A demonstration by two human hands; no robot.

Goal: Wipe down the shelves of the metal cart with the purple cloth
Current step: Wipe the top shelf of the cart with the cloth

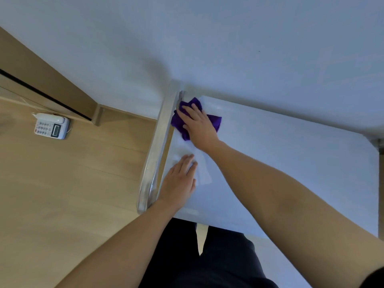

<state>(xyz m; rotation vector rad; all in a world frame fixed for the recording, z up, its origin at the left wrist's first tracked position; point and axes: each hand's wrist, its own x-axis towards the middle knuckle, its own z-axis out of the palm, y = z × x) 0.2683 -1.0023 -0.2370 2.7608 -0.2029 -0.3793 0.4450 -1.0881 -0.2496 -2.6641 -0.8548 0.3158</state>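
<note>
Purple cloth (215,121) under R hand (200,128)

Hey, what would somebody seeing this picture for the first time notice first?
The purple cloth stands out, pressed under the right hand at the far left corner of the pale cart shelf. The left hand lies flat on the same shelf nearer the person, beside the metal handle bar. Off to the left, a white telephone sits on the wooden floor.

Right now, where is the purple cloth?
In the head view, the purple cloth lies under the right hand on the cart shelf, far left corner, beside the metal handle.
</note>
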